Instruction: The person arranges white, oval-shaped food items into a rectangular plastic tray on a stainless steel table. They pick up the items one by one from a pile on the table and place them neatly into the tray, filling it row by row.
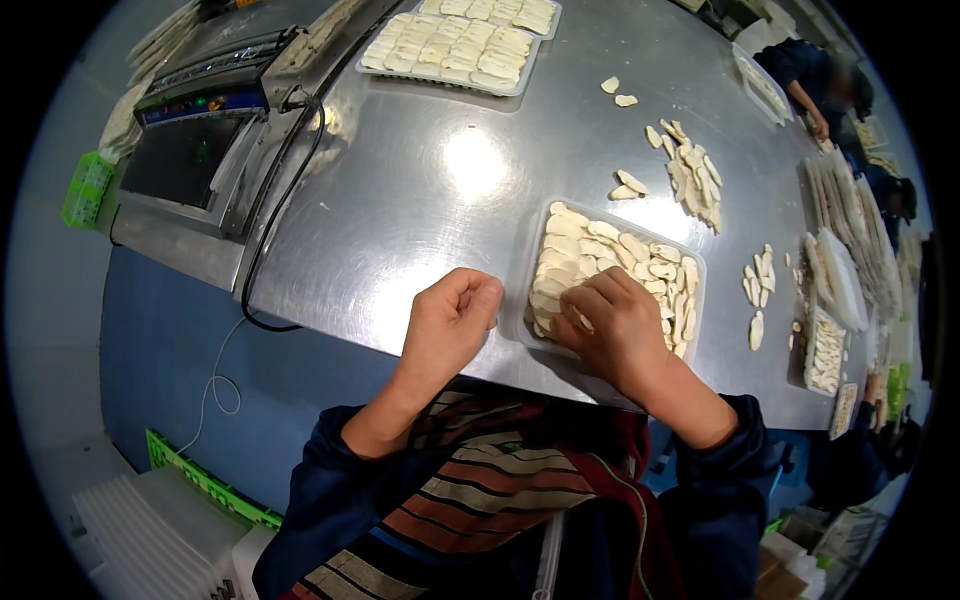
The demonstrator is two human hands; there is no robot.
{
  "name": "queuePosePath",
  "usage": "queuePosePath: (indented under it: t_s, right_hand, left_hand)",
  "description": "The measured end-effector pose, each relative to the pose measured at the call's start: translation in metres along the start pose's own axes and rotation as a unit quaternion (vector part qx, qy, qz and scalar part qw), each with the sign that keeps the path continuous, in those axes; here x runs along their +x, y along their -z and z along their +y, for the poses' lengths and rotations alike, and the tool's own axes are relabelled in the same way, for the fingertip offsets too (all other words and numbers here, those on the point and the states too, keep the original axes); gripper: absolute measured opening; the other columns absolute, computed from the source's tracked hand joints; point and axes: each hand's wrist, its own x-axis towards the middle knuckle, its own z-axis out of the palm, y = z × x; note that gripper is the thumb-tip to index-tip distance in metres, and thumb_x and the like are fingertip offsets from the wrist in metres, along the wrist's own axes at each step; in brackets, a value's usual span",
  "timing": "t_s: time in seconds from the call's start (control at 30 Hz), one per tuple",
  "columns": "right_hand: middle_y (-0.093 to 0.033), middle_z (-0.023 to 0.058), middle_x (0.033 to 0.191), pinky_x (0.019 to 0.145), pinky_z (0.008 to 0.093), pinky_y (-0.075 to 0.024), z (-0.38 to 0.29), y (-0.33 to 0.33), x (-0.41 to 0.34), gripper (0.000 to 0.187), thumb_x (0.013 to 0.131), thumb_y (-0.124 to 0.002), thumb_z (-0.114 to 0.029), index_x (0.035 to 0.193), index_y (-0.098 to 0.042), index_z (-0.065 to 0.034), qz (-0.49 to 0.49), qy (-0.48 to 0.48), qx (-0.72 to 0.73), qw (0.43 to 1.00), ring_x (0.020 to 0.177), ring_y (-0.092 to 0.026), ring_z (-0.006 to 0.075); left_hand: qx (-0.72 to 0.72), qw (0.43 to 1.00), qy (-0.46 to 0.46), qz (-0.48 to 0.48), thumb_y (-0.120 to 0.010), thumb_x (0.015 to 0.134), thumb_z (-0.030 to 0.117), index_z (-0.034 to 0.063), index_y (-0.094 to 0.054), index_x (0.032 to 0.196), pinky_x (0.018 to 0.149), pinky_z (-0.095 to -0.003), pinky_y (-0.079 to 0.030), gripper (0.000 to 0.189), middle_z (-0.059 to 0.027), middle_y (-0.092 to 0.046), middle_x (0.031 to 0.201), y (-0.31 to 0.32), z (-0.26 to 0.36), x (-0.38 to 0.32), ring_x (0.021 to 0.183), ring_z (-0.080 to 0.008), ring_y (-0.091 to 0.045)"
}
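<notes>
A clear plastic tray [531, 330] full of pale, flat oval slices [564, 244] stands at the steel table's near edge. Over its lower left part is my right hand [611, 319], fingers curled down at the slices; whether it holds one is hidden. To the left of the tray my left hand [454, 315] hovers near the table edge, its fingers curled in and no object visible in it. Beyond the tray lie a loose heap of slices [694, 176] and a small group [628, 185]. More slices [759, 277] lie to the right.
Filled trays [450, 56] stand at the far left on the steel table [375, 202]. A heat-sealing machine [187, 157] with a black cable [251, 300] is at left. Stacked packs [844, 217] and co-workers [814, 82] are along the right side.
</notes>
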Motion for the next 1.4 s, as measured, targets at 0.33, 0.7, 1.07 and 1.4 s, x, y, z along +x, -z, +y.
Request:
queuePosePath:
  t_s: [0.33,0.7,1.07,1.4]
  right_hand:
    - [-0.065,0.0098,0.076,0.062,0.0361,-0.0502,0.039,0.041,-0.012,0.014,0.071,-0.075,-0.009,0.083,-0.069,-0.0045,0.065,-0.120,-0.001,0.991,0.072,-0.062,0.0263]
    - [-0.068,0.0175,0.084,0.073,0.0427,-0.0508,0.205,0.016,0.085,0.020,0.080,-0.062,-0.020,0.088,-0.071,-0.0039,0.054,-0.281,-0.091,0.954,0.082,-0.065,0.0358]
    - [-0.069,0.0185,0.077,0.062,0.0336,-0.0520,0.197,0.007,0.105,0.028,0.074,-0.070,-0.022,0.085,-0.070,0.0037,-0.106,-0.371,-0.017,0.923,0.065,-0.066,0.0238]
    - [-0.068,0.0178,0.075,0.069,0.0367,-0.0524,0.205,0.007,0.083,0.028,0.073,-0.068,-0.027,0.082,-0.071,0.0000,-0.081,-0.348,-0.022,0.934,0.070,-0.067,0.0287]
  left_hand:
    - [0.101,0.993,-0.034,-0.042,-0.057,0.091,0.005,-0.0041,-0.058,0.105,0.050,-0.0183,-0.038,0.017,0.0004,-0.059,0.066,-0.005,-0.016,-0.002,0.054,-0.0025,-0.049]
    - [0.123,0.986,-0.101,0.047,-0.063,0.088,0.009,-0.0037,-0.060,0.102,0.050,-0.0233,-0.042,0.020,-0.0035,-0.060,0.063,-0.012,-0.021,0.005,0.053,-0.0063,-0.051]
    - [0.118,0.973,-0.165,0.110,-0.062,0.089,0.007,-0.0026,-0.060,0.101,0.050,-0.0216,-0.040,0.015,-0.0017,-0.054,0.061,-0.009,-0.029,0.010,0.053,-0.0047,-0.046]
    - [0.131,0.973,-0.158,0.104,-0.057,0.091,0.004,-0.0037,-0.059,0.102,0.056,-0.0191,-0.042,0.013,-0.0003,-0.060,0.072,-0.010,-0.026,0.013,0.063,-0.0029,-0.051]
